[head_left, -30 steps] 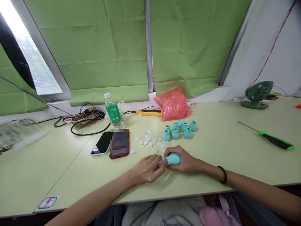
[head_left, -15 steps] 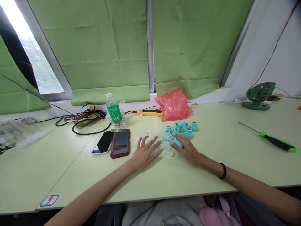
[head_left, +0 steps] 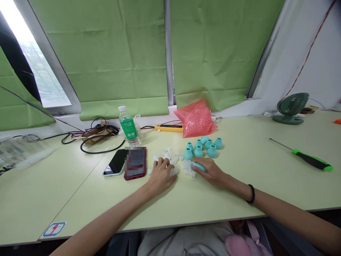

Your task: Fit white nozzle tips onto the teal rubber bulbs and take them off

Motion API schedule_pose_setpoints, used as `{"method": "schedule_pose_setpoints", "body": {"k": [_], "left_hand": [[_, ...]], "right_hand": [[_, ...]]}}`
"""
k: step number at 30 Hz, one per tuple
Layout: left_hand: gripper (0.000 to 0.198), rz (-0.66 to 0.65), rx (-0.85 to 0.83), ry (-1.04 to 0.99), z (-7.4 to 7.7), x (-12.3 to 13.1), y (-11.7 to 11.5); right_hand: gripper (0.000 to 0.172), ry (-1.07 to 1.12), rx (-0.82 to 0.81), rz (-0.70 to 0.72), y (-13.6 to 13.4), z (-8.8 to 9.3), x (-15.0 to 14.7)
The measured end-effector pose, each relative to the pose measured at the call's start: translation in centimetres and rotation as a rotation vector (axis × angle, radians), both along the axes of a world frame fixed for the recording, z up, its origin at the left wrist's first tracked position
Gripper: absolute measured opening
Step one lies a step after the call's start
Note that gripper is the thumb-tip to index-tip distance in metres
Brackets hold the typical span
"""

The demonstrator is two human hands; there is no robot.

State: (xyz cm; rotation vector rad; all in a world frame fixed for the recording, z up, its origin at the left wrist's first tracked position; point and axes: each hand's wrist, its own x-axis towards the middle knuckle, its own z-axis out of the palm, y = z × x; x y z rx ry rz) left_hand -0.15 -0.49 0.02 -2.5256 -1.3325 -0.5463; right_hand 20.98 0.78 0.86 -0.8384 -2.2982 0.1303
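Over a loose pile of small translucent white plastic pieces [head_left: 167, 153], my left hand [head_left: 160, 177] curls its fingers down, and the fingertips are partly hidden. Whether a piece is pinched there is unclear. My right hand [head_left: 211, 170] grips a turquoise plastic part [head_left: 199, 166] lying sideways, its left end at a second cluster of clear pieces [head_left: 189, 173]. Just behind that hand stand several turquoise vase-shaped plastic parts [head_left: 198, 151], most upright with open necks.
Two phones [head_left: 135, 163] lie left of the pile, with a water bottle [head_left: 129, 127] behind them. A red bubble-wrap bag [head_left: 198, 119] and a yellow device [head_left: 168, 128] are at the back. A screwdriver [head_left: 311, 159] and a small fan [head_left: 290, 109] are on the right.
My left hand's spread fingers have curled down onto the white pieces. The turquoise part in my right hand has tipped lower, and the clear piece at its end no longer shows distinctly.
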Motion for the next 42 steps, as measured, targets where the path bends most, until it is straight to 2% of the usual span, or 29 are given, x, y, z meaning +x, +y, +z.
{"method": "schedule_pose_setpoints", "body": {"k": [5,10,13,18,24,31,37,39,42], "left_hand": [[0.037,-0.047,-0.004,0.001,-0.1,0.4,-0.2],[0.037,-0.241,-0.060,0.099,0.1,0.9,-0.3],[0.034,-0.289,-0.080,0.113,0.2,1.0,-0.2],[0.028,-0.214,-0.033,0.037,-0.5,1.0,0.2],[0.021,-0.145,-0.074,-0.069,-1.1,1.0,0.7],[0.022,-0.181,-0.135,-0.132,-0.8,0.9,0.9],[0.027,-0.151,-0.068,-0.122,-0.9,0.9,0.7],[0.026,-0.160,-0.052,-0.177,-0.9,0.8,0.8],[0.021,-0.186,-0.074,-0.395,-0.4,0.5,0.8]], "right_hand": [[0.019,0.086,0.022,-0.044,0.3,-0.2,-0.1],[0.021,0.058,0.032,-0.037,0.5,-0.5,-0.3],[0.022,0.037,0.047,-0.022,0.4,-0.6,-0.5],[0.023,0.013,0.050,-0.008,0.4,-0.8,-0.6],[0.020,0.002,0.065,-0.016,0.3,-0.7,-0.5],[0.018,-0.008,0.067,-0.015,-0.1,-0.5,-0.4],[0.018,-0.018,0.084,-0.006,-0.1,-0.6,-0.3],[0.017,-0.012,0.093,-0.004,-0.1,-0.6,-0.3],[0.017,0.000,0.110,-0.003,-0.1,-0.5,-0.3]]}}
